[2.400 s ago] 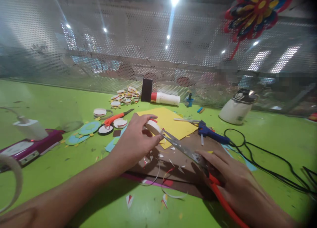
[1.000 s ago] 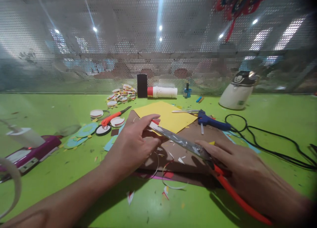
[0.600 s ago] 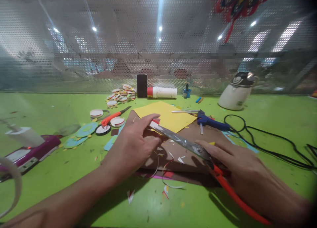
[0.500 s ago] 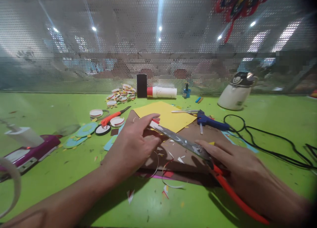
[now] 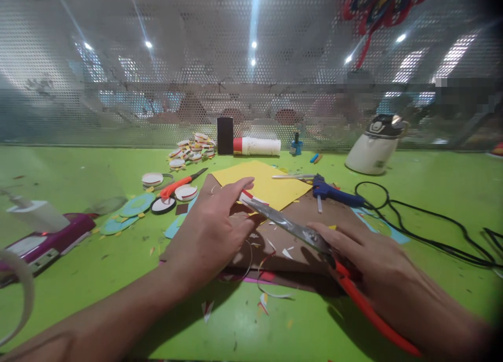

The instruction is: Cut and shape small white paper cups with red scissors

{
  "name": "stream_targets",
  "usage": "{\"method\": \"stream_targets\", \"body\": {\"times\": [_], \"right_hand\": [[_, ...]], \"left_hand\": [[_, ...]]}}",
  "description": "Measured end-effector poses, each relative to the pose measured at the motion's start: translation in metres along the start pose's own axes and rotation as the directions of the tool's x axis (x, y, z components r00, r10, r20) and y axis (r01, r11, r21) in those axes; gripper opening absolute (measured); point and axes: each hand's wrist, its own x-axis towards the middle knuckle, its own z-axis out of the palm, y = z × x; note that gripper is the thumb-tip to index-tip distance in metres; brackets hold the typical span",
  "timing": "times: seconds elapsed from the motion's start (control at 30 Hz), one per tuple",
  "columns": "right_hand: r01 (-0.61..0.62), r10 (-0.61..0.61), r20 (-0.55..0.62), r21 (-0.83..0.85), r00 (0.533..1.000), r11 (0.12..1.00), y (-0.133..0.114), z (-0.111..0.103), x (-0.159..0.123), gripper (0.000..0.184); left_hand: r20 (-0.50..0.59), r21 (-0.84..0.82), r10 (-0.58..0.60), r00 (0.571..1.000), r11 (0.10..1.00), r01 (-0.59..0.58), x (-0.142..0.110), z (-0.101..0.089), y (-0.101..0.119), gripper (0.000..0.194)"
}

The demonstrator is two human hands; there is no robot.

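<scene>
My right hand (image 5: 377, 270) is closed round the red handles of a pair of scissors (image 5: 288, 225), whose blades point up and to the left. At the blade tips, a small white and red paper piece (image 5: 247, 195) is pinched in my left hand (image 5: 212, 226). Most of that piece is hidden by the fingers and blades. Below both hands lies a brown board (image 5: 271, 262) strewn with paper scraps and thin curled strips. A yellow paper sheet (image 5: 255, 173) rests on the board's far part.
To the right are a blue glue gun (image 5: 338, 193) with a black cable and a white kettle (image 5: 371, 152). Leftward lie orange scissors (image 5: 178, 186), blue paper rings (image 5: 135, 206) and a purple power strip (image 5: 66, 236). A phone (image 5: 225, 135) stands at the back.
The scissors and my right hand have shifted slightly left, with the blade tips closer to my left fingers. More of a red-edged white piece shows beside the blade.
</scene>
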Motion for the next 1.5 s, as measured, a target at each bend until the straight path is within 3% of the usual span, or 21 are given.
{"method": "stream_targets", "body": {"times": [0.37,0.93,1.5], "right_hand": [[0.01,-0.012,-0.025,-0.104,1.0,0.995,0.0024,0.0003,-0.0003,0.046],[-0.005,0.005,-0.009,-0.025,1.0,1.0,0.0007,-0.0022,-0.001,0.044],[0.001,-0.001,0.014,-0.006,1.0,1.0,-0.0019,-0.002,-0.0003,0.044]], "left_hand": [[0.008,0.058,-0.021,1.0,0.998,0.021,-0.0008,-0.0029,0.0032,0.056],[0.032,-0.039,-0.039,0.999,0.998,0.04,-0.0023,-0.0018,0.0062,0.06],[0.013,-0.007,-0.033,0.999,0.999,0.033,-0.0017,-0.0002,0.007,0.059]]}}
